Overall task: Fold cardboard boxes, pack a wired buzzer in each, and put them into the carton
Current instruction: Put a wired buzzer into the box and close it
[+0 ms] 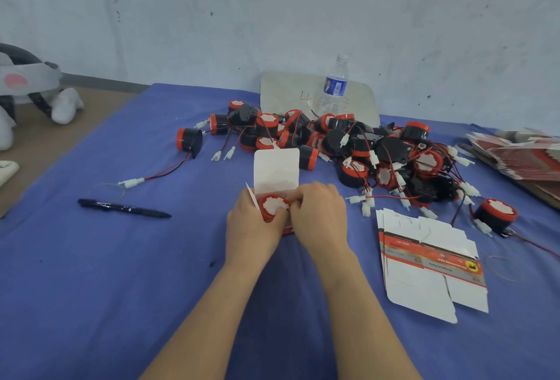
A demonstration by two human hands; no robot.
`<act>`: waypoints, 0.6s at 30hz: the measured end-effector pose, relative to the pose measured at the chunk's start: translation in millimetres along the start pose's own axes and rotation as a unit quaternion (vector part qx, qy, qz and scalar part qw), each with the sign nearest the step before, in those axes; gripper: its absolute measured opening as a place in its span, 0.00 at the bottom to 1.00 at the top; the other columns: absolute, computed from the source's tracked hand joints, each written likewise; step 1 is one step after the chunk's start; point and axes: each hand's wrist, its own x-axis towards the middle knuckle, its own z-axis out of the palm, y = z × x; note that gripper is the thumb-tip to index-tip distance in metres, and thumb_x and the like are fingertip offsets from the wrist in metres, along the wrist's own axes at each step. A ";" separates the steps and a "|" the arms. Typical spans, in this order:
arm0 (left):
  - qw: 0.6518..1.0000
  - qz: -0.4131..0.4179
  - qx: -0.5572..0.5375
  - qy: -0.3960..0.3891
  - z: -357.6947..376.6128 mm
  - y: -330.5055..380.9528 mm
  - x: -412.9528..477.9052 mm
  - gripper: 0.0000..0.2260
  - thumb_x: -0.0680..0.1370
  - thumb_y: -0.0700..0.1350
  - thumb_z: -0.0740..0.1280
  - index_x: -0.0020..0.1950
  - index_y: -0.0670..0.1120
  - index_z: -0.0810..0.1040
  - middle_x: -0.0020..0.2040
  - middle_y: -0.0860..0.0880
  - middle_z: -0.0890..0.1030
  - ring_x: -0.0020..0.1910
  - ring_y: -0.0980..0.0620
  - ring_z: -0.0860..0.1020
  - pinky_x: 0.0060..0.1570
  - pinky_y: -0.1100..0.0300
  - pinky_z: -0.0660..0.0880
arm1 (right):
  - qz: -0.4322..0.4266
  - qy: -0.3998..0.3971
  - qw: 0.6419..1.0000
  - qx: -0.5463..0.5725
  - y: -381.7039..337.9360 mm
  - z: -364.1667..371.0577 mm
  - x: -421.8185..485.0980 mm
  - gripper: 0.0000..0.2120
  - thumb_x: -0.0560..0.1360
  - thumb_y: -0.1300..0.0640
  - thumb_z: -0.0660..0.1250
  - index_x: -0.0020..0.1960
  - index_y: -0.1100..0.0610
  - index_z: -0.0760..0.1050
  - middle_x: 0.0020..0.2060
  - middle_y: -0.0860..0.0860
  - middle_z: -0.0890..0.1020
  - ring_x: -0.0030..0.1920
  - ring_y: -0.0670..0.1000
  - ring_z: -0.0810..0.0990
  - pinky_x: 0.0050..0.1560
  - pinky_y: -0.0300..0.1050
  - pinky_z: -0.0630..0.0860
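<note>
One wide-angle camera on the person's head looks forward and down over the blue worktop toward the far wall. It sits close: both forearms enter from the near edge, and the left hand and right hand, gripping a small box, fall at mid-frame. Floor shows at the far left.

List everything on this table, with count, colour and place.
blue cloth table: one, under everything.
black-and-red round wired buzzers: many, piled centre back.
small white-and-red cardboard box: one, flap open, front centre, holding one red-topped buzzer.
flat printed cardboard box blanks: small stack, white and red, near right.
clear plastic water bottle: one, blue label, behind the pile.
black marker pen: one, left.
left hand: one, grips the box's left side.
right hand: one, pinches the box's right edge.
</note>
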 end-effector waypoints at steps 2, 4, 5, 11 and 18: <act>1.000 0.001 0.004 0.001 0.0 -0.5 -0.1 0.19 0.74 0.51 0.70 0.60 0.47 0.69 0.57 0.49 0.77 0.57 0.47 0.75 0.54 0.49 0.76 | -0.003 0.022 1.000 -0.010 3.0 0.7 -0.9 0.15 0.77 0.63 0.57 0.53 0.54 0.81 0.54 0.51 0.75 0.55 0.54 0.69 0.55 0.45 0.69; 1.000 0.004 0.007 0.000 0.8 -0.8 0.0 0.19 0.74 0.52 0.70 0.60 0.47 0.69 0.57 0.49 0.77 0.55 0.48 0.75 0.51 0.54 0.76 | 0.010 0.033 0.999 0.024 3.8 1.1 -1.7 0.14 0.78 0.63 0.57 0.52 0.57 0.81 0.58 0.52 0.70 0.56 0.54 0.66 0.56 0.43 0.68; 1.000 0.005 0.008 0.000 0.9 -0.9 -0.1 0.19 0.74 0.52 0.70 0.60 0.47 0.69 0.57 0.49 0.77 0.55 0.48 0.75 0.50 0.55 0.76 | 0.017 0.034 0.999 0.039 3.9 1.2 -1.8 0.14 0.78 0.64 0.57 0.52 0.58 0.81 0.58 0.52 0.69 0.57 0.53 0.66 0.55 0.41 0.68; 1.000 0.002 0.017 0.004 2.0 -0.3 -0.2 0.17 0.74 0.51 0.70 0.57 0.49 0.67 0.57 0.48 0.77 0.57 0.46 0.75 0.52 0.51 0.76 | 0.021 0.032 0.994 0.100 8.5 -1.3 -2.1 0.12 0.78 0.66 0.59 0.51 0.61 0.81 0.55 0.54 0.72 0.47 0.53 0.74 0.42 0.39 0.70; 1.000 0.004 0.019 0.006 1.3 0.0 -0.7 0.16 0.74 0.50 0.69 0.56 0.49 0.66 0.57 0.48 0.76 0.57 0.46 0.75 0.53 0.48 0.77 | 0.032 0.085 0.982 0.165 11.0 2.0 2.1 0.10 0.78 0.64 0.61 0.54 0.59 0.80 0.54 0.54 0.77 0.47 0.49 0.73 0.43 0.32 0.66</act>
